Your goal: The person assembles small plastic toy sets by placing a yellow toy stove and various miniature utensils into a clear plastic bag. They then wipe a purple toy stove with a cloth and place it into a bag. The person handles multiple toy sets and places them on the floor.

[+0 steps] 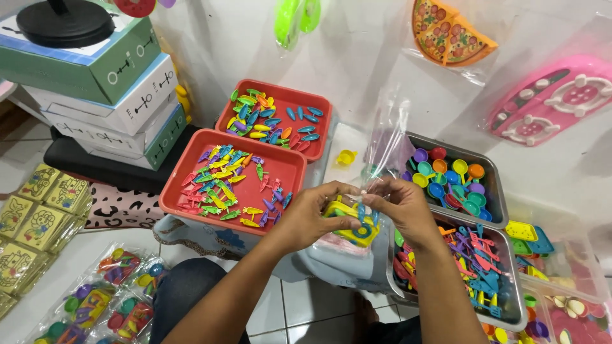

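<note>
Two hands worked one small toy packet, mid-fill.
Left of me sat the red tray [191, 191] of carrots; my left hand [306, 220] gripped the yellow toy [347, 223], my right hand [401, 207] pinched the clear bag [386, 137] open above it. Next, I judged, steady sliding in.

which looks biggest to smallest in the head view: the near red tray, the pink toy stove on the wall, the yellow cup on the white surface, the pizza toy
1. near red tray
2. pink toy stove, cut off at the frame edge, so unsure against the tray
3. pizza toy, partly cut off at the top
4. yellow cup, clearly smallest
</note>
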